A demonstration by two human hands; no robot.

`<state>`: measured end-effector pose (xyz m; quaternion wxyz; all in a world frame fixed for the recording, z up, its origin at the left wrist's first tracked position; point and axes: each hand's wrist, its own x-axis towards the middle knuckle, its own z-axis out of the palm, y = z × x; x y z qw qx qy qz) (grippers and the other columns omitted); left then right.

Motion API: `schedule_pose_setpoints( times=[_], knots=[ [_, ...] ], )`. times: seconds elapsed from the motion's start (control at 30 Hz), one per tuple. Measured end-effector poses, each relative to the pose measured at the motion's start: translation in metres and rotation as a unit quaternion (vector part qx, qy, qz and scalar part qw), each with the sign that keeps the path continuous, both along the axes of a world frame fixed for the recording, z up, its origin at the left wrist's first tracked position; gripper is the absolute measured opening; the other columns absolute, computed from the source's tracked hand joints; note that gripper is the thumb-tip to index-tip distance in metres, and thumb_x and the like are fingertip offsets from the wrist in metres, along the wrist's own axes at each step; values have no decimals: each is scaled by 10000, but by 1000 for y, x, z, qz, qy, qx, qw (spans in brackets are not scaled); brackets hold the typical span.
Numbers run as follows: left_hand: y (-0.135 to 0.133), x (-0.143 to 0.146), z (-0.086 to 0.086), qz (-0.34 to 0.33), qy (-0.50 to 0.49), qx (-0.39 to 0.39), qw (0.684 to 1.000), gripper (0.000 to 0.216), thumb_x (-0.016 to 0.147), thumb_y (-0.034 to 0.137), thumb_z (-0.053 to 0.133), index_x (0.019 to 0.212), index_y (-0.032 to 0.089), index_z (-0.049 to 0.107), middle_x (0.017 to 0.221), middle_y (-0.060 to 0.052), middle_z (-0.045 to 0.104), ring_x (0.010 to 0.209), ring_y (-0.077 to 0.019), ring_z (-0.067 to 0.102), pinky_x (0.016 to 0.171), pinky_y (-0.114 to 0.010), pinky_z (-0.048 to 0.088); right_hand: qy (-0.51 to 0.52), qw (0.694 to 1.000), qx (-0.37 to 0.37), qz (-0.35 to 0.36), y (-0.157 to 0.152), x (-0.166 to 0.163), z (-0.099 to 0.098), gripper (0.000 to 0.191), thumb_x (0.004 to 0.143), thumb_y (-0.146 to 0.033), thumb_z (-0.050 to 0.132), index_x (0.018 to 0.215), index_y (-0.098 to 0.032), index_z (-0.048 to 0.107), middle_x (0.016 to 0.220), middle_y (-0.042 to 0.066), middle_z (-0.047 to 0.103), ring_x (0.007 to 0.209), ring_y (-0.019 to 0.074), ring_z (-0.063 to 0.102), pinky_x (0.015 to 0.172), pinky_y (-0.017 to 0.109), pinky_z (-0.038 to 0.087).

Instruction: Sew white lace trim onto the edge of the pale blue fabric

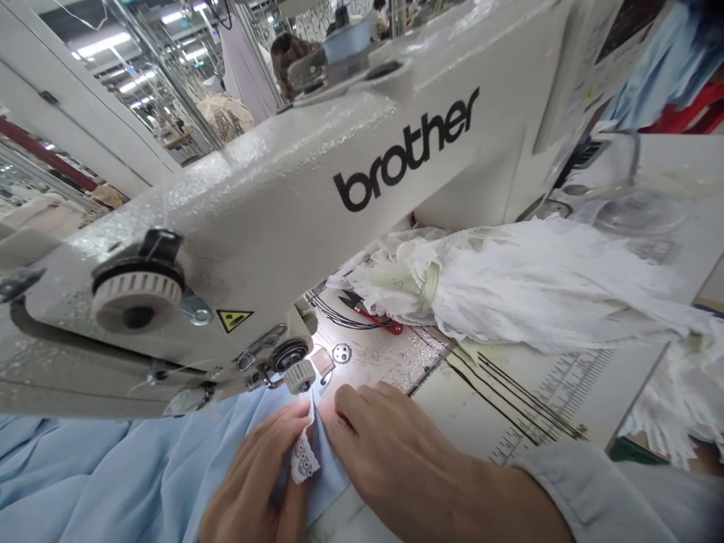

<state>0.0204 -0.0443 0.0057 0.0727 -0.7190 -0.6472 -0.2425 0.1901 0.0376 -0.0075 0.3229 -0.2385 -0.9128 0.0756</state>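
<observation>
A white Brother sewing machine (317,173) fills the upper view. Light blue fabric (113,483) lies under its head at the lower left. My left hand (260,490) pinches a strip of white lace trim (304,452) against the blue fabric, just in front of the needle area (308,377). My right hand (396,460) lies flat beside it, fingers stretched and pressing the edge of the blue fabric down on the machine bed.
A bundle of white lace (509,286) tied with a band lies on the table behind my right hand. Red-handled thread snips (376,317) sit beneath it. Ruler markings (543,407) run across the table. More white lace (673,400) hangs at the right.
</observation>
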Motion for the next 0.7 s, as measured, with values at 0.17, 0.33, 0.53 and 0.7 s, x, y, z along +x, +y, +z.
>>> schedule_pose_setpoints(
  times=[0.17, 0.33, 0.53, 0.7],
  knots=[
    [-3, 7, -4, -30, 34, 16, 999, 244, 880, 147, 528, 1098, 219, 609, 1161, -5, 683, 1042, -119, 655, 1002, -203, 450, 0, 999, 52, -10, -2, 0, -2, 218, 729, 16, 472, 877, -96, 587, 696, 38, 518, 588, 183, 406, 551, 322, 272],
    [-5, 4, -6, 85, -41, -10, 996, 246, 910, 242, 485, 1117, 290, 607, 1119, 66, 707, 1000, -89, 679, 903, -136, 492, -20, 998, 55, -1, -3, 0, -2, 230, 718, 9, 488, 892, -96, 596, 715, 41, 517, 595, 188, 396, 561, 330, 271],
    [-5, -8, -5, 94, -80, -41, 991, 231, 898, 295, 503, 1110, 310, 593, 1105, 110, 714, 992, -50, 678, 891, -47, 440, -60, 996, 71, 5, -2, -1, 6, 228, 679, -21, 536, 876, -107, 610, 716, 37, 493, 592, 187, 380, 529, 321, 238],
    [-3, -6, -2, 80, -59, -41, 994, 210, 920, 298, 459, 1092, 297, 578, 1081, 98, 721, 976, -53, 683, 859, -58, 465, -78, 994, 74, -10, -4, -4, 6, 207, 693, -37, 541, 873, -104, 618, 697, 35, 468, 584, 192, 373, 521, 326, 215]
  ],
)
